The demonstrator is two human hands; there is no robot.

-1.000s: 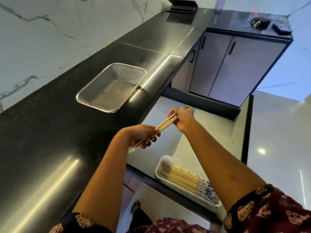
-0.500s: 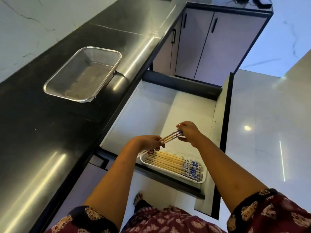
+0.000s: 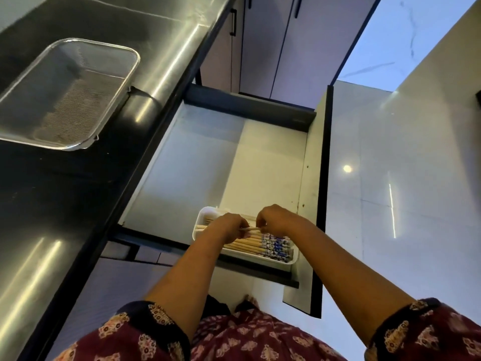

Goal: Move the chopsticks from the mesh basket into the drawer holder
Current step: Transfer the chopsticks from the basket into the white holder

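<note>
Both arms are extended; the left hand [image 3: 227, 228] and right hand [image 3: 278, 220] are held together, fingers [image 3: 261, 223] pinched on chopsticks [image 3: 250, 228].

A black glossy tabletop [image 3: 52, 204] runs along the left side, and long white streaks of light [image 3: 171, 63] are reflected on it. At the top left corner a small piece of pale wall [image 3: 13, 9] is visible. Below the tabletop edge a drawer [image 3: 208, 165] stands pulled out; it is pale inside and has a dark front [image 3: 322, 178]. Behind it there are grey cabinet doors [image 3: 312, 48] with dark vertical handles [image 3: 233, 22]. On the right is a shiny pale floor [image 3: 429, 230] with faint tile lines, which reflects a round lamp spot [image 3: 347, 168] and one thin bright line [image 3: 392, 209]. At the top right is a bluish surface with thin veins [image 3: 390, 43]; floor or wall, I cannot tell.
</note>
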